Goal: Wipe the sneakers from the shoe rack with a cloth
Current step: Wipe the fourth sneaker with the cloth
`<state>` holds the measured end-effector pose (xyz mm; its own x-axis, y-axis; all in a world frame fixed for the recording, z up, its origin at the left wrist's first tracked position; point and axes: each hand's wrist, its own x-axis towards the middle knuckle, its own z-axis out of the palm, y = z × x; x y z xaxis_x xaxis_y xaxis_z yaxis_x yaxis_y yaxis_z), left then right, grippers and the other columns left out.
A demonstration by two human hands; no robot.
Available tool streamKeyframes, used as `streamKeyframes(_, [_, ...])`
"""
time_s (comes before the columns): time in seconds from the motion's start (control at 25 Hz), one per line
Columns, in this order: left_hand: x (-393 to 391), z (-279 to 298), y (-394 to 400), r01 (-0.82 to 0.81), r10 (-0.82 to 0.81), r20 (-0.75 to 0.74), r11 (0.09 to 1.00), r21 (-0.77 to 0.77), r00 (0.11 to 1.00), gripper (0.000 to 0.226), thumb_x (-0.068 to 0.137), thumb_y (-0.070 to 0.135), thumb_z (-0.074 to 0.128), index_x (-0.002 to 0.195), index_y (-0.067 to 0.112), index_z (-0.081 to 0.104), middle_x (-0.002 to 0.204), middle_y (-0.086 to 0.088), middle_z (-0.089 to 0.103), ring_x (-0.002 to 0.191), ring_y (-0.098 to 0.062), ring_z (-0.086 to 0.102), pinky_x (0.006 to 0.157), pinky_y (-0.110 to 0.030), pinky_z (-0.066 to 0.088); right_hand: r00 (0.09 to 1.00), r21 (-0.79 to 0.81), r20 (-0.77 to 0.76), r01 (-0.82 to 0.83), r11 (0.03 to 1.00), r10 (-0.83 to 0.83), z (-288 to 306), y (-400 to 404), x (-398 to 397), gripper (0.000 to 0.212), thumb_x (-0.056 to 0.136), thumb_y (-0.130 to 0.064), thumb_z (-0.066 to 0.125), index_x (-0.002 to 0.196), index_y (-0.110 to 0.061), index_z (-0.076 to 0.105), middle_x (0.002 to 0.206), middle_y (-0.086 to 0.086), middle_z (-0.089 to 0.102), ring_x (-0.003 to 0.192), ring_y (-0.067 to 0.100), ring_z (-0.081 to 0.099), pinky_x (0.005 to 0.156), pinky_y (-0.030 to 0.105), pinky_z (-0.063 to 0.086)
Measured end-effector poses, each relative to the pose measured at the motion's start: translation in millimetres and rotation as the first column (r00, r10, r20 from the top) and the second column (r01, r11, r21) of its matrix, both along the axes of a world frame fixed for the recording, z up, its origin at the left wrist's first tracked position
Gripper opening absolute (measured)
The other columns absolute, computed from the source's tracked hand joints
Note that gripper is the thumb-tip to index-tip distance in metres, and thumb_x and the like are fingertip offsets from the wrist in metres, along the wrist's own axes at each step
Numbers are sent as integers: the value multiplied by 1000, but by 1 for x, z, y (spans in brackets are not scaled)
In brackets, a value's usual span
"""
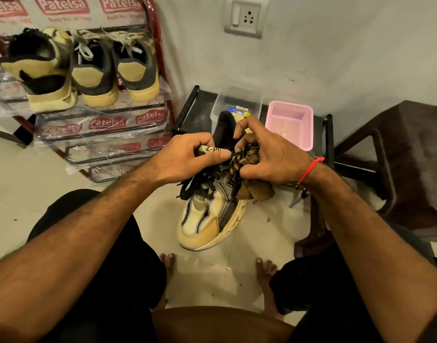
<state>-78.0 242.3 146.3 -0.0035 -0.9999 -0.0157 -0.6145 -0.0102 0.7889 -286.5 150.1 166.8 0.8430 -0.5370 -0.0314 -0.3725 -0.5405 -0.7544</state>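
- The sneaker (212, 216) is held above the floor (51, 174) between the person's knees, toe nearest.
- Left hand (187, 159) pinches its tongue; right hand (269, 157) grips a brown cloth (257, 191) bunched against the laces.
- Far left, the rack (163, 78) carries three more sneakers (93, 70), heels out.
- Behind the hands, a clear tub (237, 100) holds small packets; a pink basket (290, 125) sits beside it to the right.
- A brown chair (398, 157) stands right.

We reach both bare forearms forward, our hands close together. Our left hand (187, 157) curls, thumb and forefinger pinching. Our right hand (269, 154), a red thread bracelet (311, 168) at its wrist, curls its fingers just beside the left.
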Motion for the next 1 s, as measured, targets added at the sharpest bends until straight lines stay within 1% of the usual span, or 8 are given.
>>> streamKeyframes(0.08, [-6, 3, 4, 189, -219, 304, 974, 125, 927, 51, 70, 76, 61, 90, 29, 58, 87, 11, 61, 88, -11, 53, 67, -30, 47, 997, -105, -79, -16, 994, 8, 0, -3, -4, 52, 69, -35, 70, 112, -32, 39, 102, -4, 63, 79, 14, 66, 66, 32, 58])
streamKeyframes(0.16, [-16, 3, 5, 246, -333, 599, 943, 226, 728, 55, 69, 84, 55, 97, 37, 56, 95, 16, 54, 99, -11, 36, 77, -32, 38, 988, -179, -154, -50, 983, 22, 0, -5, -6, 47, 66, -41, 64, 106, -34, 41, 97, -7, 65, 74, 13, 63, 64, 35, 56])
streamKeyframes(0.28, [-20, 3, 1, 328, -328, 757, 931, 158, 566, 55, 74, 88, 36, 92, 42, 60, 97, 17, 50, 108, -14, 30, 95, -39, 28, 980, -197, -183, -113, 974, 77, 1, -7, -5, 41, 66, -43, 62, 102, -33, 46, 92, -5, 65, 77, 17, 65, 68, 43, 57])
streamKeyframes(0.48, [-13, -11, 4, 464, -400, 582, 885, 44, 708, 53, 86, 79, 39, 80, 34, 66, 82, 19, 62, 87, -7, 53, 101, -37, 34, 989, -127, -87, -129, 983, 119, -6, -9, -7, 40, 73, -31, 66, 112, -26, 57, 104, -9, 66, 96, 10, 66, 85, 36, 58])
streamKeyframes(0.56, [-11, -16, 6, 302, -274, 280, 951, -62, 920, 39, 88, 67, 56, 75, 32, 67, 69, 11, 65, 70, -9, 62, 82, -40, 52, 999, -133, 33, -10, 991, 15, -5, -14, -8, 48, 76, -30, 64, 123, -23, 59, 116, -7, 64, 107, 8, 62, 94, 28, 54])
streamKeyframes(0.64, [-7, -18, 4, 14, -13, 15, 999, -53, 1000, 30, 88, 54, 69, 79, 25, 72, 71, 5, 70, 68, -13, 69, 68, -47, 59, 982, -167, 110, 172, 971, -155, -6, -19, -11, 52, 78, -29, 62, 130, -22, 59, 124, -4, 60, 111, 7, 57, 97, 22, 48])
streamKeyframes(0.8, [-4, -26, -3, -346, 353, 44, 931, -115, 934, 36, 89, 58, 65, 80, 23, 70, 71, 6, 70, 70, -16, 70, 69, -47, 60, 973, -313, 48, 229, 922, -225, -11, -11, -6, 39, 83, -19, 71, 122, -16, 65, 117, 6, 64, 104, 14, 55, 97, 36, 49])
streamKeyframes(1.0, [-2, -26, -6, -493, 520, 193, 852, -174, 832, 40, 93, 58, 60, 79, 21, 68, 70, 4, 67, 71, -16, 66, 64, -34, 54, 999, -363, -42, -11, 932, -5, -14, 29, 20, 38, 80, -19, 75, 117, -16, 64, 112, 2, 55, 99, 12, 48, 87, 24, 46])
